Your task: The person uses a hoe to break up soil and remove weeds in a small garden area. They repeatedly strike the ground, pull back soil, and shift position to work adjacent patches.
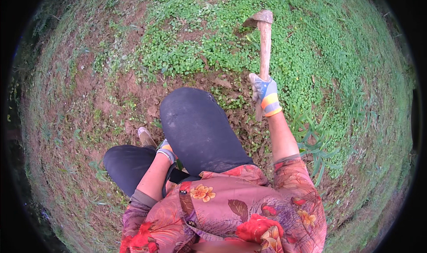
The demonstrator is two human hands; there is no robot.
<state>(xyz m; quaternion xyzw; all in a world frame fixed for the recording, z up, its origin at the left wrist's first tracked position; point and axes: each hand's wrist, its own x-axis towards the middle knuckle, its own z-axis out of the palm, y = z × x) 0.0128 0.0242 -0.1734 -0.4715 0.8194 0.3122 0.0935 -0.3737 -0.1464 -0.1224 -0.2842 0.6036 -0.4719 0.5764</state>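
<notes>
My right hand (264, 92), in a grey and blue work glove with an orange and yellow cuff, grips the wooden handle of a short hoe (265, 49). The hoe's worn metal head (262, 17) points away from me, over low leafy weeds (293, 46); whether it touches them I cannot tell. The handle's lower end sticks out below my fist. My left hand (166, 149), gloved too, is between my two bent legs, its fingers mostly hidden behind the dark-trousered knee (196, 126). What it holds or touches there cannot be seen.
Bare reddish soil (130, 89) with scattered small weeds lies ahead and to the left. Long-bladed green plants (315, 139) grow right of my right forearm. My shoe (146, 137) rests on the soil beside the left knee. Darker growth lines the far left rim.
</notes>
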